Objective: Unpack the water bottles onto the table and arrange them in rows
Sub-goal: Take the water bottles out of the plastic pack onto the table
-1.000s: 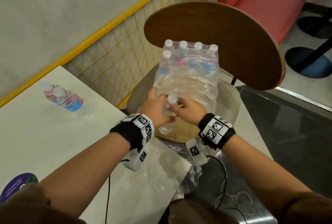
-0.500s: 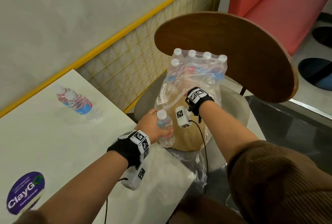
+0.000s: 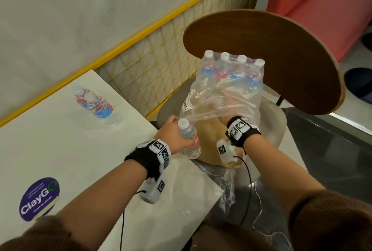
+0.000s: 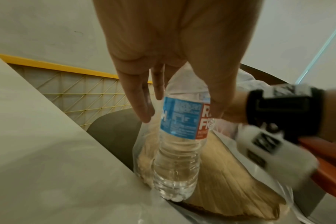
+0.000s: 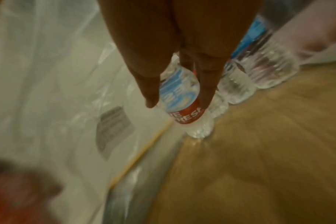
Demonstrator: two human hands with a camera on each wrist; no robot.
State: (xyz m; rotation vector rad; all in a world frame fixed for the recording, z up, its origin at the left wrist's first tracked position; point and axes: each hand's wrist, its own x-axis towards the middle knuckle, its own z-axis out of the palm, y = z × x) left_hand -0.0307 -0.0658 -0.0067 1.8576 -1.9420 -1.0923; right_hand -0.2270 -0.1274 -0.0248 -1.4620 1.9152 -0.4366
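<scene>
A torn plastic-wrapped pack of water bottles stands on a chair seat. My left hand grips one clear bottle with a blue and red label upright, between the pack and the table's corner. My right hand is inside the wrap, its fingers around another bottle in the right wrist view, with more bottles behind it. Two bottles stand close together on the white table at the back.
The chair's wooden backrest rises behind the pack. A yellow mesh railing and a grey wall run along the table's far side. A round purple sticker lies on the near left of the table. Loose wrap hangs off the chair's front.
My left hand has drawn a bottle out of the pack toward the table corner. My right hand has left that bottle and reached deep inside the wrap to another one.
</scene>
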